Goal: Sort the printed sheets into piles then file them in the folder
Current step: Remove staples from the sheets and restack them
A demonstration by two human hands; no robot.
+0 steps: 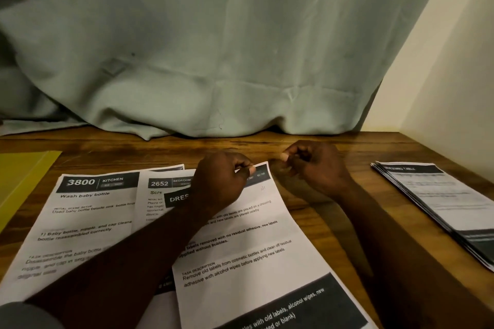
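While left hand (222,181) pinches top sheet (256,235), yellow folder (21,176) lies apart.

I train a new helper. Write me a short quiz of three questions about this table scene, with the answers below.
1. Fill in: the kitchen sheet reads 3800; the bedroom sheet reads ____.
2. True or false: the yellow folder lies on the table, left of all the sheets.
3. Which sheet does the left hand pinch at its top edge? A) kitchen sheet B) bedroom sheet C) dressing-table sheet
Key: 1) 2652; 2) true; 3) C
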